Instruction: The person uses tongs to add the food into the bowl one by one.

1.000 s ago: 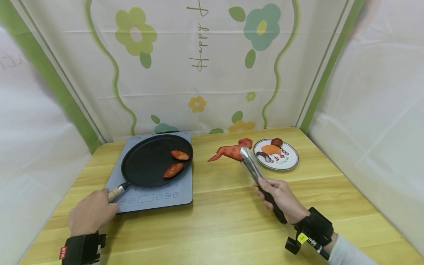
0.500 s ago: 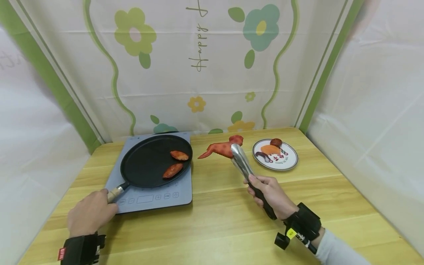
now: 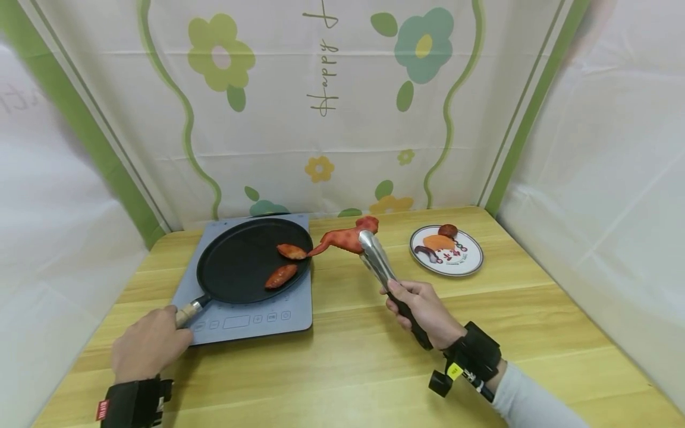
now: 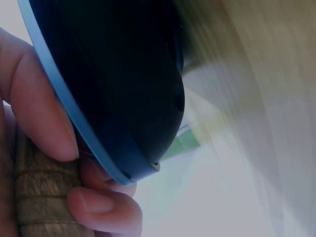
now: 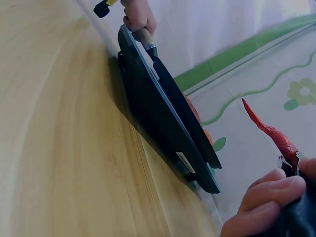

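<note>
Red wing-shaped piece (image 3: 342,239) hangs in tongs (image 3: 377,258), right of pan (image 3: 235,261); thin tip at pan's rim, contact unclear. Right hand (image 3: 423,312): fingers clamped round the tongs. Left hand (image 3: 150,345): fingers wrap the pan's handle (image 3: 187,313). Two browned pieces (image 3: 280,276) lie inside pan; plate (image 3: 472,259) farther right.

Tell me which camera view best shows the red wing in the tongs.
The head view: nearly the whole red wing is visible side-on, only a little covered by the tongs. The right wrist view shows just its tapered end, the rest hidden; the left wrist view doesn't show it.
</note>
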### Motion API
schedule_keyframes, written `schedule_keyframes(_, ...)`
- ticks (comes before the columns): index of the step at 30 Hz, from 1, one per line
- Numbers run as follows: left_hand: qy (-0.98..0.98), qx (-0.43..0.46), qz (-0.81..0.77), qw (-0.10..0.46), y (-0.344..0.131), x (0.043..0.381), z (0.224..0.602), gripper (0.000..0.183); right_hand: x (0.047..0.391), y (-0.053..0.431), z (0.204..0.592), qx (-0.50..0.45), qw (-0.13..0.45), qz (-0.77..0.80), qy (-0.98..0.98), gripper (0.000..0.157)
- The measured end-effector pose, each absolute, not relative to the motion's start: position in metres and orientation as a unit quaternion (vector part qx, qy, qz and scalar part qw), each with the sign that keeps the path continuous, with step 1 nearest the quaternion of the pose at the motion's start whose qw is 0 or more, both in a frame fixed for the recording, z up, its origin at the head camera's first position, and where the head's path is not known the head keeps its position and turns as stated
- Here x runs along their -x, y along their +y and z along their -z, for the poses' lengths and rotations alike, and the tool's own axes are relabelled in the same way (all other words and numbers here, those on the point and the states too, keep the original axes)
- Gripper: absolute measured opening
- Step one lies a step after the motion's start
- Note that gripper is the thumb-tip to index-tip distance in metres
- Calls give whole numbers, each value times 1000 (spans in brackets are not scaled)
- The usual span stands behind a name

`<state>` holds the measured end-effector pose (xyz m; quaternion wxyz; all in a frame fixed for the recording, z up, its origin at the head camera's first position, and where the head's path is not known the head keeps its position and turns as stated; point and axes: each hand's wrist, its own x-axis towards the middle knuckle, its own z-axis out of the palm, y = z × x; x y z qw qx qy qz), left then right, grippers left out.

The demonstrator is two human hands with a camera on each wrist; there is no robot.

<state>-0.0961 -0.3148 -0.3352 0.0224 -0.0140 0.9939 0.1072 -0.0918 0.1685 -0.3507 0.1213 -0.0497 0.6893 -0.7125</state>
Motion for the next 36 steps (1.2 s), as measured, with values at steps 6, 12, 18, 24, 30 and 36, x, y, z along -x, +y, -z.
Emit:
schedule_keyframes(6, 994, 12, -105, 20, -314, 96, 335, 11, 95, 159, 348, 58, 124, 711, 690, 46)
schedule_keyframes(12, 994, 13, -105, 25, -314, 96, 334, 11, 99, 151, 348, 70, 129, 710, 689, 44)
schedule_keyframes(18, 994, 15, -106, 34, -315, 96, 333, 11, 104, 142, 350, 77, 135, 712, 685, 44)
schedule_keyframes(24, 994, 15, -106, 32, -315, 96, 334, 11, 108, 133, 348, 89, 137, 710, 685, 44)
schedule_keyframes(30, 994, 15, -106, 26, -315, 96, 335, 10, 112, 123, 347, 90, 140, 715, 679, 45)
schedule_keyframes(36, 994, 11, -109, 22, -314, 96, 335, 10, 116, 116, 347, 95, 141, 714, 679, 45)
